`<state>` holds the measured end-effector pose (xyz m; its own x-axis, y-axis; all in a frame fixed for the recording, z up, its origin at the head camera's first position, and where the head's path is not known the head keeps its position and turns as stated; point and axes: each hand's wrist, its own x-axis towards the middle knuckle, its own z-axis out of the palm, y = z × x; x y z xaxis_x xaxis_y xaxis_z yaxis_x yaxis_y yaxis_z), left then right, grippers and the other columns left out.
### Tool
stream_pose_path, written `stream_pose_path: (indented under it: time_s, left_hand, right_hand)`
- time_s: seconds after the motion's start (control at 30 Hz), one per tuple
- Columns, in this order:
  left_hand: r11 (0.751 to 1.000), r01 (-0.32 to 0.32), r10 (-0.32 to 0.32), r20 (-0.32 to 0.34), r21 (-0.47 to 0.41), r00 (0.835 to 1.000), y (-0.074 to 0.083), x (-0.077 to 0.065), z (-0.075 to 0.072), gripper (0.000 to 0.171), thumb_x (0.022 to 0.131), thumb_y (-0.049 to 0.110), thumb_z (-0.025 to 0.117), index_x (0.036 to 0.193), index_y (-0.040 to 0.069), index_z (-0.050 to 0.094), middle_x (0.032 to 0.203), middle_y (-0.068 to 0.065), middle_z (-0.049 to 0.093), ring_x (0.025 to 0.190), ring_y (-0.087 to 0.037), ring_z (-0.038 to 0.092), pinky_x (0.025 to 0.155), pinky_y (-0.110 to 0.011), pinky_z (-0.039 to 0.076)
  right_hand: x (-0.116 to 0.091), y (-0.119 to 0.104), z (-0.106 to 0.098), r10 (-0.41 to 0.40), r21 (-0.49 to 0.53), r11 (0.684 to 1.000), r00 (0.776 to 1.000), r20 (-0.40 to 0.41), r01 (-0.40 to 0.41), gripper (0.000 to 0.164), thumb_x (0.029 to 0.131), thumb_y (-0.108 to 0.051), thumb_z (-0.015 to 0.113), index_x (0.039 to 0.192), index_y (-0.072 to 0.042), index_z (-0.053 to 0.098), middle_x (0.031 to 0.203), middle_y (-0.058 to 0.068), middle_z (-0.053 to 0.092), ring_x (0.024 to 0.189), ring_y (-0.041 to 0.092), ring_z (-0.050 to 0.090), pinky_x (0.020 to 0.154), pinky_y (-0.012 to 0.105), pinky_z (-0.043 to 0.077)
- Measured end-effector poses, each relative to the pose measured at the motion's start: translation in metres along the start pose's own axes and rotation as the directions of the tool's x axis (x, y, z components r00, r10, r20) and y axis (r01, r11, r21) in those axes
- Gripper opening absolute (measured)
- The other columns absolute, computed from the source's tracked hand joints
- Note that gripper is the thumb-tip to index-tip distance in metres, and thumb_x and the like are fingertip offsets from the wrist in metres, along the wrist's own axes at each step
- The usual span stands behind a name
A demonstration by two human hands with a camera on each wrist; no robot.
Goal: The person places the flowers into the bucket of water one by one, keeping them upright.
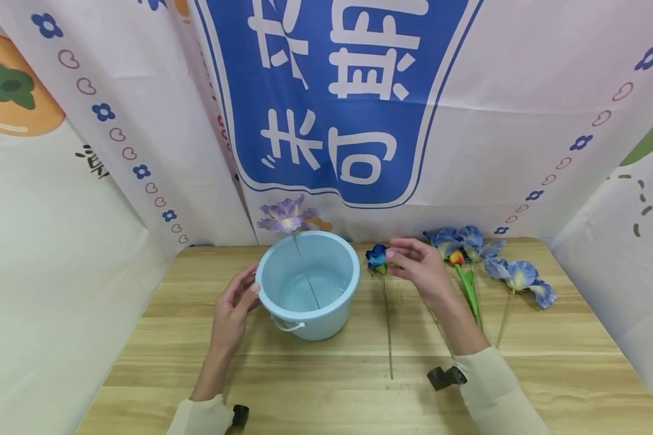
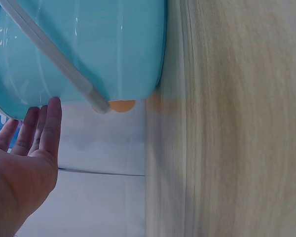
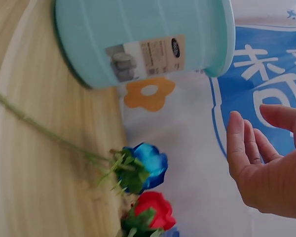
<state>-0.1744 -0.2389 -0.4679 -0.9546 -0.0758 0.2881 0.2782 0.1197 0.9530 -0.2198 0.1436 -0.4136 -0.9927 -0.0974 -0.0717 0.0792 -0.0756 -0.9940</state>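
A light blue bucket (image 1: 337,311) stands upright on the wooden table, its handle hanging at the near side. One purple flower (image 1: 286,215) leans in it, the blossom above the far rim and the thin stem reaching the bottom. My left hand (image 1: 236,308) rests against the bucket's left side, straight fingers touching below the rim and thumb at the rim. To the bucket's right lies a blue rose (image 1: 377,257) with a long stem. My right hand (image 1: 419,269) is beside and above the rose, fingers apart and holding nothing; the right wrist view shows a gap between them.
Right of my right hand lie blue-and-white flowers (image 1: 519,277) and an orange-red tulip (image 1: 456,258) with green leaves. A red flower (image 3: 155,210) sits beside the blue rose. Printed cloth (image 1: 468,151) hangs behind the table (image 1: 326,386) and along its sides.
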Motion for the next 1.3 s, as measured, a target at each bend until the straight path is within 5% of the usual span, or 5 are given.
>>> stream_pose_path:
  time_s: [0.2, 0.43, 0.7, 1.3]
  left_hand:
    - [1.0, -0.009, 0.009, 0.009, 0.002, 1.0, 0.0, 0.001, 0.0, 0.044, 0.111, 0.01, 0.057, 0.154, -0.003, 0.053, 0.143, -0.027, 0.062, 0.117, -0.005, 0.071, 0.092, -0.025, 0.066]
    - [1.0, -0.003, 0.003, 0.007, 0.005, 1.0, -0.001, 0.001, 0.0, 0.044, 0.111, 0.01, 0.056, 0.153, -0.002, 0.053, 0.144, -0.031, 0.061, 0.117, -0.006, 0.072, 0.092, -0.026, 0.066]
    - [1.0, -0.006, 0.006, 0.012, 0.007, 1.0, -0.001, 0.001, 0.0, 0.044, 0.111, 0.01, 0.056, 0.154, -0.001, 0.054, 0.144, -0.029, 0.062, 0.117, -0.006, 0.072, 0.092, -0.026, 0.066]
    - [1.0, 0.002, -0.002, 0.004, 0.005, 1.0, -0.002, 0.0, -0.001, 0.044, 0.111, 0.01, 0.057, 0.154, -0.001, 0.053, 0.141, -0.024, 0.064, 0.117, -0.006, 0.072, 0.092, -0.026, 0.066]
  right_hand:
    - [-0.002, 0.013, -0.01, 0.05, 0.036, 0.998, 0.999, -0.007, -0.05, 0.05, 0.105, -0.007, 0.068, 0.15, 0.009, 0.05, 0.144, 0.01, 0.056, 0.101, 0.009, 0.073, 0.091, 0.026, 0.067]
    - [0.0, 0.037, -0.017, 0.081, -0.019, 0.997, 0.997, -0.005, -0.081, 0.05, 0.104, -0.007, 0.07, 0.147, 0.008, 0.052, 0.125, 0.012, 0.067, 0.104, 0.014, 0.073, 0.098, 0.034, 0.067]
    - [0.001, 0.057, -0.017, 0.114, -0.128, 0.985, 0.993, 0.016, -0.111, 0.054, 0.104, -0.008, 0.067, 0.152, 0.009, 0.049, 0.139, 0.026, 0.061, 0.112, 0.024, 0.072, 0.098, 0.034, 0.066]
    - [0.008, 0.084, -0.007, 0.174, -0.296, 0.941, 0.985, 0.003, -0.165, 0.047, 0.101, -0.004, 0.07, 0.145, 0.007, 0.057, 0.139, 0.028, 0.065, 0.113, 0.03, 0.072, 0.088, 0.036, 0.069]
